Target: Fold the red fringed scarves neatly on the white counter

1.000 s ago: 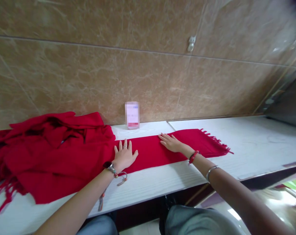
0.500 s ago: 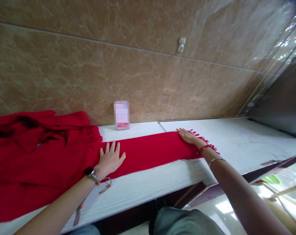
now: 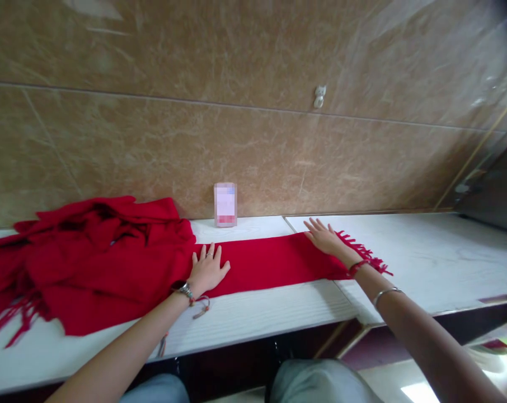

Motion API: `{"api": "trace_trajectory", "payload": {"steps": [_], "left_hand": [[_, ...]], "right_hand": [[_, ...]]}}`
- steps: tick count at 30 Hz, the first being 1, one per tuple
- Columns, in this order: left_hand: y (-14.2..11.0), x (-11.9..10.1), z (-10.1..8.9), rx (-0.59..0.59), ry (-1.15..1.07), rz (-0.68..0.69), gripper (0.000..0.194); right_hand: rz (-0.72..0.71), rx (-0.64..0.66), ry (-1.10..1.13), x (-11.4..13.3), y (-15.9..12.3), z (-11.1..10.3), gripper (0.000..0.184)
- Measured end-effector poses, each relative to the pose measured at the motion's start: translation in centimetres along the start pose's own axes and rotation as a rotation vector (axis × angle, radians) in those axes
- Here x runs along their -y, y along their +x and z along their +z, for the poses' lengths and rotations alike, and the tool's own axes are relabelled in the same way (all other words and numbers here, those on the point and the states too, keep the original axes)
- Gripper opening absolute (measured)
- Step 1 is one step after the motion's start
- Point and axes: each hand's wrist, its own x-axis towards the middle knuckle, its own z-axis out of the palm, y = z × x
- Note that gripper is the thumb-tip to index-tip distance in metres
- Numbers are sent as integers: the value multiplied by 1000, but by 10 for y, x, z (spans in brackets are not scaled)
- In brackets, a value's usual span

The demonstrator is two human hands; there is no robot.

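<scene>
A red fringed scarf (image 3: 270,260) lies on a white counter, its right part spread in a flat strip with tassels at the right end. Its left part is a loose, crumpled heap with more tassels at the far left. My left hand (image 3: 208,272) rests with spread fingers on the strip beside the heap. Near the tasselled right end, my right hand (image 3: 324,238) is open over the scarf's far edge, fingers stretched out. Neither hand grips the cloth. Folds hide part of the heap.
The white counter (image 3: 413,252) runs along a brown marbled tile wall (image 3: 253,157). Leaning against that wall is a phone-like pink slab (image 3: 225,205), its face blurred. A small white cat-shaped hook (image 3: 319,96) is on the tiles. Something dark and boxy (image 3: 497,184) stands at the right.
My view has shifted left, so the heap's left tassels now show. My right hand's fingers look slightly raised and more spread. My left hand stays on the same part of the scarf.
</scene>
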Motion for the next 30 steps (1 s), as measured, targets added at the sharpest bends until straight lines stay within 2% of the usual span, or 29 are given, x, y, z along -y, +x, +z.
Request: {"api": "trace_trajectory", "payload": {"steps": [2, 5, 7, 9, 11, 15, 19, 22, 26, 30], "left_hand": [[-1, 0, 0, 2, 4, 2, 62], [-1, 1, 0, -3, 30, 3, 60], [0, 2, 1, -1, 50, 3, 60], [2, 2, 1, 4, 58, 2, 60], [3, 2, 1, 8, 55, 0, 60], [4, 3, 3, 3, 43, 8, 60], [6, 6, 6, -12, 14, 19, 60], [8, 7, 9, -34, -21, 32, 59], [5, 8, 9, -113, -60, 79, 53], [-1, 7, 5, -254, -75, 238, 42]], "right_hand": [[-118, 27, 99, 43, -3, -9, 53], [-401, 42, 169, 106, -17, -13, 54], [-517, 60, 209, 135, -28, -10, 54], [-535, 82, 243, 151, -36, -7, 52], [-514, 92, 269, 154, -39, -4, 49], [-477, 61, 297, 144, -43, -4, 46], [-353, 2, 295, 131, -58, -4, 45], [-294, 4, 288, 125, -68, -2, 43], [-250, -13, 303, 126, -70, -1, 40], [-226, -84, 331, 131, -69, -3, 37]]}}
